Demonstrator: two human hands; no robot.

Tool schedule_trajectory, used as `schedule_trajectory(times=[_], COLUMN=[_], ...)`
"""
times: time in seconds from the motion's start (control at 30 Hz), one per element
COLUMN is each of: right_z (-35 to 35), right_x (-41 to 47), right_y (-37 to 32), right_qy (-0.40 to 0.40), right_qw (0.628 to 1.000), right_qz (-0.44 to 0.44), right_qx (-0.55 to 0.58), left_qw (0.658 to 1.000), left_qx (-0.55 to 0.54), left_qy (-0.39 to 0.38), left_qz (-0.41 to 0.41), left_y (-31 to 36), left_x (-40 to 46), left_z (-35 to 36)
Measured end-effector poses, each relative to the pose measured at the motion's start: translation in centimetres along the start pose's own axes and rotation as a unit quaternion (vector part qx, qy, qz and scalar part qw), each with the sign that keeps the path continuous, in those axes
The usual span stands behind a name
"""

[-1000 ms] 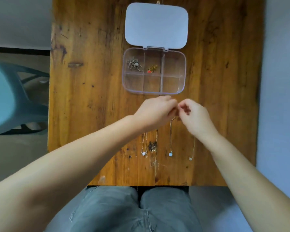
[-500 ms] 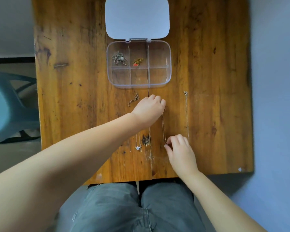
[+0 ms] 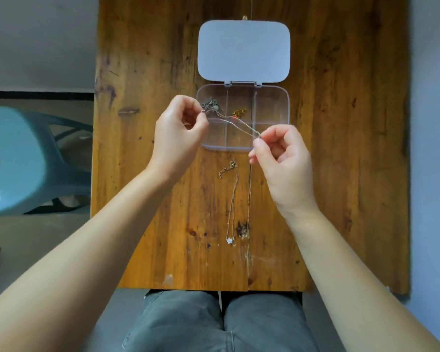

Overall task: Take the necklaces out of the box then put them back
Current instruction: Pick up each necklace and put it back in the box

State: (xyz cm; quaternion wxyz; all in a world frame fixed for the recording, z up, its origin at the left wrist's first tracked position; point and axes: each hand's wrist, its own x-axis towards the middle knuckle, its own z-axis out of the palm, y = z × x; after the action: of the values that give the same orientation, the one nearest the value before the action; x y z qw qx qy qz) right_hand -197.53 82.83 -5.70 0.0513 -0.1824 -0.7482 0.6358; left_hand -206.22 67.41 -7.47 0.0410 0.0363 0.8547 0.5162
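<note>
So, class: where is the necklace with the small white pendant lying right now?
In the head view, the white-pendant necklace lies stretched on the wooden table, just nearer the person than the open box, between the forearms, with its pendant toward the person.

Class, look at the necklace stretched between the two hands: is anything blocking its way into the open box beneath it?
Nothing visible blocks it. The lid lies flat open, and the chain, pinched by the left hand and right hand, hangs over the box, whose front compartments look empty.
</note>
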Motion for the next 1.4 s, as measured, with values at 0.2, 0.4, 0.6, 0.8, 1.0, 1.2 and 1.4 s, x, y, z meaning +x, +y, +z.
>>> schedule_trajectory(times=[0.2, 0.4, 0.6, 0.8, 1.0, 1.2, 1.4], right_z=[5.2, 7.0, 4.8, -4.5, -11.5, -10.3, -9.0], right_x=[3.3, 5.0, 5.3, 1.2, -6.3, -12.5, -14.0], right_y=[2.1, 4.2, 3.6, 6.7, 10.9, 12.8, 13.6], right_qy=[-0.039, -0.05, -0.017, 0.095, 0.094, 0.058, 0.033], right_qw=[0.995, 0.956, 0.96, 0.946, 0.906, 0.913, 0.904], right_qz=[0.043, 0.025, 0.024, 0.164, 0.272, 0.246, 0.197], right_qx=[-0.079, -0.289, -0.279, -0.263, -0.31, -0.32, -0.377], left_qw=[0.99, 0.982, 0.98, 0.961, 0.902, 0.871, 0.824], left_qx=[0.12, 0.149, 0.158, 0.136, 0.21, 0.355, 0.385], left_qy=[-0.077, -0.113, -0.115, -0.199, -0.342, -0.287, -0.336], left_qz=[-0.016, 0.016, 0.026, 0.138, 0.161, 0.181, 0.242], left_y=[-3.4, -4.7, -4.2, -0.1, 2.2, 1.7, 2.0], left_x=[1.7, 1.3, 1.1, -1.3, -4.7, -4.6, -4.2], left_z=[0.4, 0.9, 0.3, 5.3, 15.3, 19.9, 20.1])
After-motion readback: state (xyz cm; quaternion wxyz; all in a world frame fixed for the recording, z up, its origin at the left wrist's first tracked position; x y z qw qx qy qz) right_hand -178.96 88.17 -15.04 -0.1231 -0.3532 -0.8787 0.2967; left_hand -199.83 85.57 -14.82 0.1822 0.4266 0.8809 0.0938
